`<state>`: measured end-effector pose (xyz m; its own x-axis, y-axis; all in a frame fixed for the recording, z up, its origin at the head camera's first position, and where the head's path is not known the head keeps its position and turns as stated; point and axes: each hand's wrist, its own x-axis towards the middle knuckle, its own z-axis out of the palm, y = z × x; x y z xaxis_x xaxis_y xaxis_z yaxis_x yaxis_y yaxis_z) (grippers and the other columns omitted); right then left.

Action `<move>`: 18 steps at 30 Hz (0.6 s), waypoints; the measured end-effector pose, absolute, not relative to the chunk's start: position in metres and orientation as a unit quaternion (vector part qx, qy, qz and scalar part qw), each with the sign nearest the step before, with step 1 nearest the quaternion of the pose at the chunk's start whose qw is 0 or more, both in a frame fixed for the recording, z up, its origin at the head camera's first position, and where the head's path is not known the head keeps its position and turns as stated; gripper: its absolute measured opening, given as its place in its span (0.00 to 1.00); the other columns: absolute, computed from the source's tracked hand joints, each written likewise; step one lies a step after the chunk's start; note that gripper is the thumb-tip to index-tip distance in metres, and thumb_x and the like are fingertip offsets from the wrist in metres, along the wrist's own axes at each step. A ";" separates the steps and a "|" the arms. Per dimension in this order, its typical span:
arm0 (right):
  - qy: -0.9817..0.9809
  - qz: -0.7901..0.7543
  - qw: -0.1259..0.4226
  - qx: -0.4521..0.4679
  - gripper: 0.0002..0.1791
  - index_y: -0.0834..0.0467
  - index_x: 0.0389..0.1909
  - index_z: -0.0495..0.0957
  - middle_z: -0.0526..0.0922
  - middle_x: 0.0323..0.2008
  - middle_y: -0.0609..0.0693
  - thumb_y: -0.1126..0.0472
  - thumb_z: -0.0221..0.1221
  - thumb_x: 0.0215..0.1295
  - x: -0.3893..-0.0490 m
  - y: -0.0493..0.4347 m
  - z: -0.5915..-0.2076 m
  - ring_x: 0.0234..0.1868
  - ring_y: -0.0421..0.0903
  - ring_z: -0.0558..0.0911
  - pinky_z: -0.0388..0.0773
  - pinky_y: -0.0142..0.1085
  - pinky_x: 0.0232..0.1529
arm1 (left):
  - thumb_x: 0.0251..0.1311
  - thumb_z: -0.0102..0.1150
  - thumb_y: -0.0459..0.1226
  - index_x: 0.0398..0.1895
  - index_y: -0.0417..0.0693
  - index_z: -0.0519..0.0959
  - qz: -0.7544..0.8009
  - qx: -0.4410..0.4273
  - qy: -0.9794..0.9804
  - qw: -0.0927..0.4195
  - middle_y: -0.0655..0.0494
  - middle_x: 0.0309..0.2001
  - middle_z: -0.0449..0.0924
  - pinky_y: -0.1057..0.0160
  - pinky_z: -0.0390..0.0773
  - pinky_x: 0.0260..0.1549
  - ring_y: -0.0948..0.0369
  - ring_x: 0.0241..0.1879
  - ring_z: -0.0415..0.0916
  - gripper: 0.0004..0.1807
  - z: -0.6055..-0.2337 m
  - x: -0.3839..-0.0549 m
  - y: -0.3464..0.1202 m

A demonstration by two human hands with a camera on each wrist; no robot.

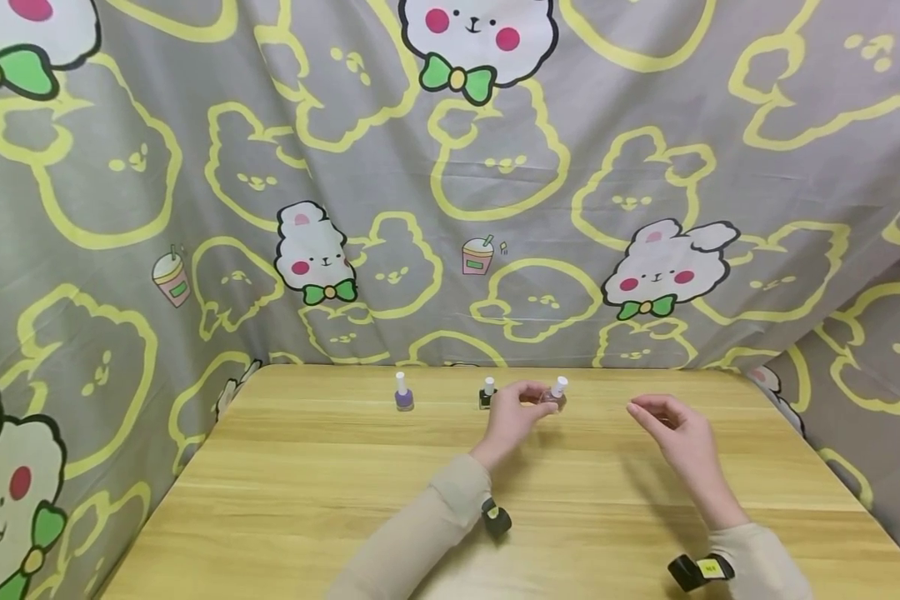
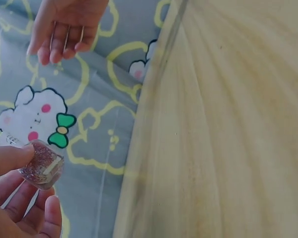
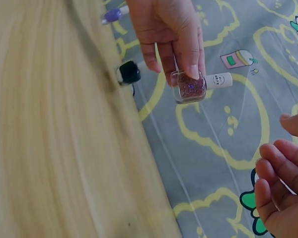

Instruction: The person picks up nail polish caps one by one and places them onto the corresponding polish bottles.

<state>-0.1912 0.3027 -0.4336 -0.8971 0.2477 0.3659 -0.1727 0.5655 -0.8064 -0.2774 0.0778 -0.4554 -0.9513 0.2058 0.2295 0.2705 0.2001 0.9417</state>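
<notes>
Smooth wood-grain table [image 1: 285, 500], printed cloth backdrop [image 1: 195, 208], apparently glass glitter polish bottle [image 3: 188, 87].

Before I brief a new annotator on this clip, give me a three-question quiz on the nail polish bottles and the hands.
1. True or false: the left hand holds the glitter bottle.
2. How many bottles show in the head view? A) two B) three C) five
3. Fill in: the right hand holds ____.

Key:
1. True; its fingers pinch the glass body.
2. B: the purple bottle, the dark bottle and the glitter one, all near the far edge of the wooden table.
3. Nothing; its fingers are loosely curled.
</notes>
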 end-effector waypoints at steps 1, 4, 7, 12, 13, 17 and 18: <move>-0.856 0.462 0.231 -0.021 0.16 0.63 0.45 0.82 0.80 0.30 0.23 0.54 0.63 0.65 -0.190 0.304 -0.434 0.33 0.21 0.77 0.73 0.17 0.35 | 0.50 0.73 0.36 0.40 0.45 0.85 -0.616 -0.151 -0.773 0.023 0.54 0.36 0.86 0.74 0.78 0.35 0.70 0.35 0.77 0.13 -0.456 -0.279 0.079; -0.859 0.450 0.241 -0.016 0.15 0.62 0.45 0.82 0.84 0.32 0.31 0.54 0.62 0.66 -0.188 0.307 -0.433 0.34 0.20 0.77 0.73 0.16 0.35 | 0.49 0.73 0.34 0.40 0.43 0.84 -0.617 -0.148 -0.773 0.015 0.52 0.36 0.86 0.73 0.79 0.35 0.69 0.34 0.78 0.14 -0.457 -0.285 0.083; -0.862 0.441 0.250 -0.009 0.14 0.61 0.45 0.82 0.86 0.33 0.40 0.54 0.62 0.66 -0.187 0.308 -0.433 0.34 0.20 0.77 0.72 0.15 0.36 | 0.49 0.72 0.33 0.41 0.42 0.84 -0.615 -0.143 -0.775 0.010 0.51 0.36 0.86 0.73 0.79 0.35 0.68 0.33 0.79 0.14 -0.458 -0.289 0.087; -0.866 0.417 0.275 0.017 0.13 0.60 0.44 0.82 0.86 0.33 0.45 0.56 0.63 0.65 -0.186 0.313 -0.438 0.34 0.20 0.76 0.71 0.15 0.38 | 0.49 0.73 0.33 0.40 0.43 0.85 -0.597 -0.134 -0.791 0.009 0.51 0.36 0.87 0.74 0.78 0.33 0.67 0.33 0.81 0.13 -0.463 -0.296 0.094; -0.868 0.409 0.281 0.025 0.12 0.61 0.43 0.82 0.86 0.33 0.46 0.57 0.64 0.64 -0.186 0.313 -0.439 0.34 0.19 0.75 0.71 0.15 0.38 | 0.48 0.73 0.32 0.40 0.43 0.85 -0.594 -0.133 -0.793 0.010 0.52 0.36 0.87 0.74 0.79 0.33 0.66 0.33 0.81 0.14 -0.464 -0.297 0.096; -0.875 0.370 0.306 0.055 0.12 0.63 0.43 0.82 0.86 0.32 0.52 0.62 0.66 0.61 -0.185 0.317 -0.446 0.35 0.18 0.73 0.71 0.15 0.36 | 0.48 0.73 0.32 0.39 0.43 0.85 -0.585 -0.127 -0.801 0.014 0.52 0.35 0.87 0.72 0.79 0.33 0.66 0.32 0.82 0.13 -0.469 -0.301 0.101; -0.877 0.360 0.313 0.062 0.12 0.63 0.43 0.82 0.86 0.32 0.53 0.63 0.66 0.60 -0.184 0.318 -0.447 0.35 0.17 0.73 0.71 0.15 0.36 | 0.48 0.73 0.32 0.39 0.44 0.85 -0.582 -0.124 -0.803 0.015 0.52 0.34 0.87 0.72 0.79 0.33 0.66 0.32 0.82 0.13 -0.469 -0.302 0.102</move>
